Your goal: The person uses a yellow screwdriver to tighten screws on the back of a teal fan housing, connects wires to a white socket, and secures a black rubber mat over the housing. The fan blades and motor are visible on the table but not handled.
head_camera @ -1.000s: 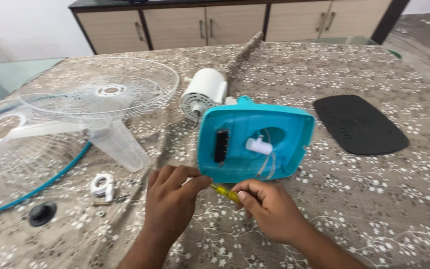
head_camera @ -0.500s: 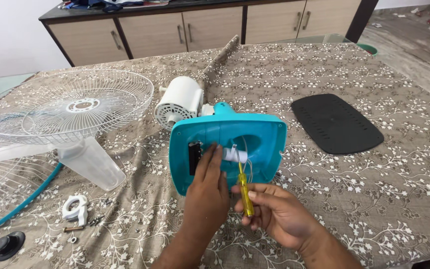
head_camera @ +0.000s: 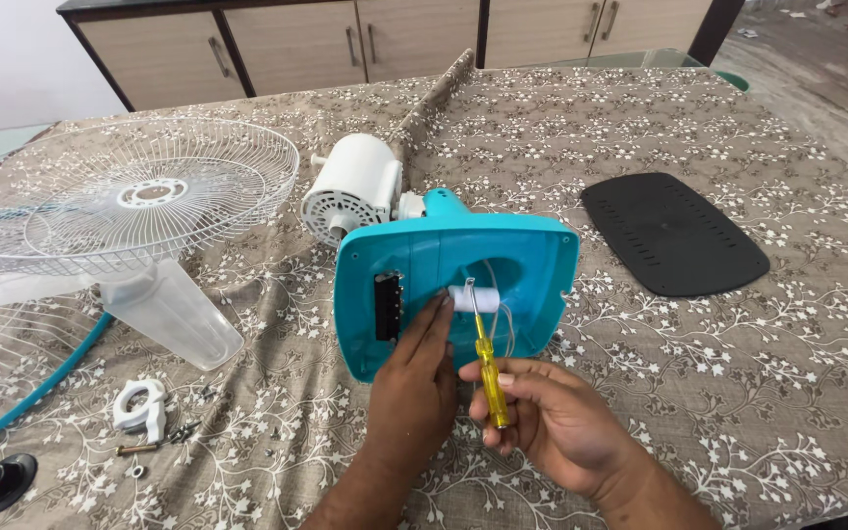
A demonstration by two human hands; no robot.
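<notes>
Holding a slim yellow-handled screwdriver (head_camera: 490, 371) upright in our right hand (head_camera: 554, 422), clenched round its handle, we pointed its metal tip into the hollow of the turquoise plastic fan base (head_camera: 453, 294), which stood tipped on edge near the middle of the table with its open underside facing us. Our left hand (head_camera: 414, 388) gripped nothing; its fingertips (head_camera: 436, 316) rested against a small white cylindrical part (head_camera: 475, 297) inside the shell, beside a black switch block (head_camera: 387, 306). We judged the shell light, stiff and rather smooth, best steadied by its thick rim, while the thin white wires within looked fragile. Behind it lay the white motor housing (head_camera: 353, 186). To the left sat a white wire fan guard (head_camera: 120, 196) over a clear plastic blade (head_camera: 164, 312), with a white clamp piece (head_camera: 141, 405) and a black round knob (head_camera: 0, 481) nearer us. A black oval cover plate (head_camera: 672, 232) lay well apart on the right, on the floral-patterned tablecloth (head_camera: 787, 373).
</notes>
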